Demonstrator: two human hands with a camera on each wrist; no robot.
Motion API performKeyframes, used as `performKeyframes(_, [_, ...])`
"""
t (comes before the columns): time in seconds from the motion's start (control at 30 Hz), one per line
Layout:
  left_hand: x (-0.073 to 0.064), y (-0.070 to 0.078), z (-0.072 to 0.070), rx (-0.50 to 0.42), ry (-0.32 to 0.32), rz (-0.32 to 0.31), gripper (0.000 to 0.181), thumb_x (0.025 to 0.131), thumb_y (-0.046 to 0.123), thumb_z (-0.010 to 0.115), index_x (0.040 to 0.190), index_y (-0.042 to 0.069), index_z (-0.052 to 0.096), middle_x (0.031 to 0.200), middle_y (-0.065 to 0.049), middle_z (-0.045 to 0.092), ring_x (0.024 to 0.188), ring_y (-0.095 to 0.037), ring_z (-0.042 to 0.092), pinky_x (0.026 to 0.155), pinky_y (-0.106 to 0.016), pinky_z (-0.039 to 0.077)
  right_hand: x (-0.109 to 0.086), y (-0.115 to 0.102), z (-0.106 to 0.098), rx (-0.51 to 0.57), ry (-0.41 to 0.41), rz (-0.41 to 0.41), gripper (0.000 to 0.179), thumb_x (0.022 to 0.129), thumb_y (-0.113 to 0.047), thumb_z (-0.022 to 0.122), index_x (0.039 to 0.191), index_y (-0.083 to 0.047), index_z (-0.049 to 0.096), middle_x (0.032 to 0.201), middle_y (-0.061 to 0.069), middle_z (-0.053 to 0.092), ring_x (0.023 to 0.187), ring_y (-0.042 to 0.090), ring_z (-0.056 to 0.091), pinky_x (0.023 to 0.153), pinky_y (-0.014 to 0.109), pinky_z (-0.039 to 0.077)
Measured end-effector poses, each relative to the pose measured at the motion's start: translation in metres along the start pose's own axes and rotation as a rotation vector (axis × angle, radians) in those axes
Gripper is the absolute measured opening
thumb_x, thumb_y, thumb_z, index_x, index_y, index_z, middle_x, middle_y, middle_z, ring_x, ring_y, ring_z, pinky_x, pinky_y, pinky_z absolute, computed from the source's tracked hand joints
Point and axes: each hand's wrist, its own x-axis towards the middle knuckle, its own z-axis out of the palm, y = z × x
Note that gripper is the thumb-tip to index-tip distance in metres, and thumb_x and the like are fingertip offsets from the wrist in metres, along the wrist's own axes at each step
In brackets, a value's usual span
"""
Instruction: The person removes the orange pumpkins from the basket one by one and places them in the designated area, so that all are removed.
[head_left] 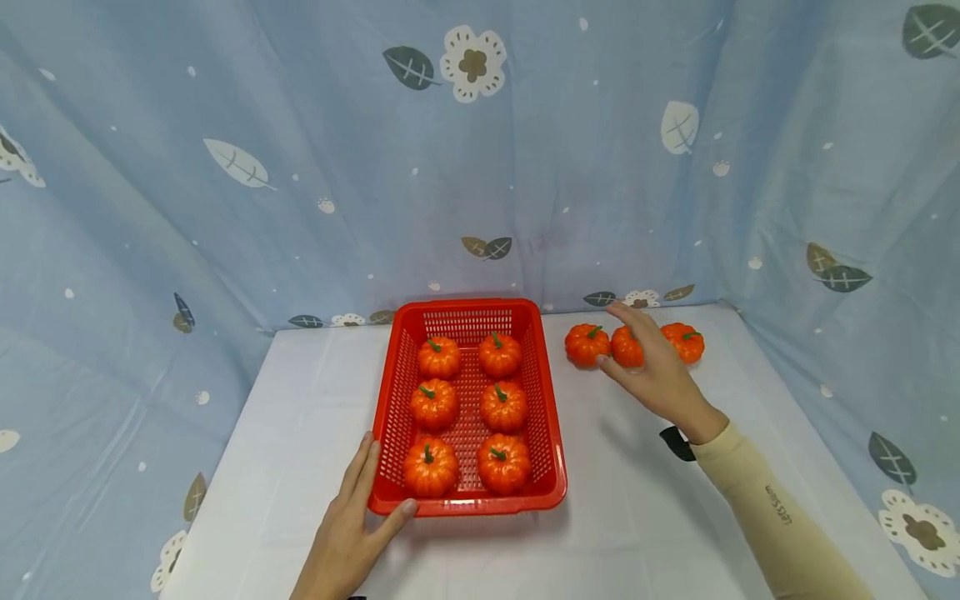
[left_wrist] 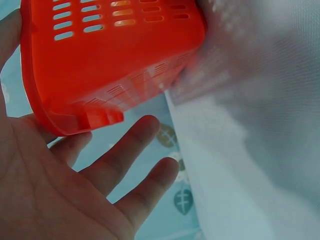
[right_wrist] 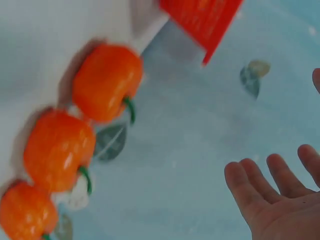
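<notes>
Currently we touch the near-left corner of the red basket [head_left: 468, 507] with our left hand [head_left: 347, 533], thumb at the near rim, the other fingers fanned apart along the outside of the left wall; six orange pumpkins [head_left: 433, 405] sit inside in two columns of three. Our right hand [head_left: 660, 379] hovers over the white table [head_left: 315, 417] near three more pumpkins [head_left: 587, 346] lying in a row, fingers extended, thumb spread away from them
</notes>
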Motion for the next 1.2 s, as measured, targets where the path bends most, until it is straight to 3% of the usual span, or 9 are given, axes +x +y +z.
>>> performKeyframes(0.3, [0.000,0.002,0.001,0.008,-0.008,-0.024,0.098,0.092,0.061,0.066,0.164,0.032,0.008,0.169,0.014,0.002,0.147,-0.033,0.033,0.100,-0.071,0.038,-0.012,-0.034,0.039,0.076,-0.192,-0.104,0.074,0.091,-0.026,0.078,0.154,-0.017,0.042,0.157,0.002,0.041,0.142,0.023,0.040,0.110,0.054,0.041])
performKeyframes(0.47, [0.000,0.002,0.001,0.002,0.000,-0.014,0.097,0.092,0.058,0.067,0.165,0.031,0.009,0.169,0.014,0.002,0.146,-0.034,0.033,0.101,-0.071,0.038,-0.018,-0.054,0.057,0.124,-0.309,-0.148,0.072,0.093,-0.029,0.076,0.155,-0.021,0.040,0.157,0.001,0.039,0.144,0.020,0.037,0.113,0.048,0.038])
performKeyframes(0.57, [0.000,0.001,0.001,-0.007,0.005,-0.007,0.096,0.092,0.057,0.068,0.164,0.031,0.009,0.169,0.013,0.003,0.145,-0.035,0.034,0.102,-0.071,0.038,-0.023,-0.063,0.067,0.127,-0.360,-0.187,0.071,0.093,-0.027,0.076,0.154,-0.017,0.040,0.156,0.003,0.039,0.143,0.020,0.038,0.113,0.046,0.039])
performKeyframes(0.9, [0.001,0.000,0.000,-0.016,0.003,0.010,0.097,0.093,0.056,0.068,0.165,0.030,0.009,0.169,0.013,0.003,0.146,-0.036,0.033,0.104,-0.068,0.038,-0.028,-0.071,0.096,0.068,-0.428,-0.459,0.073,0.091,-0.019,0.077,0.153,-0.011,0.040,0.153,0.009,0.041,0.141,0.023,0.041,0.110,0.038,0.043])
performKeyframes(1.2, [-0.001,0.000,0.002,-0.026,0.004,0.005,0.096,0.092,0.056,0.068,0.164,0.031,0.010,0.169,0.012,0.004,0.146,-0.037,0.033,0.102,-0.070,0.038,-0.024,-0.077,0.106,0.011,-0.550,-0.450,0.077,0.089,-0.029,0.081,0.153,-0.015,0.041,0.152,0.001,0.044,0.138,0.017,0.043,0.110,0.035,0.043])
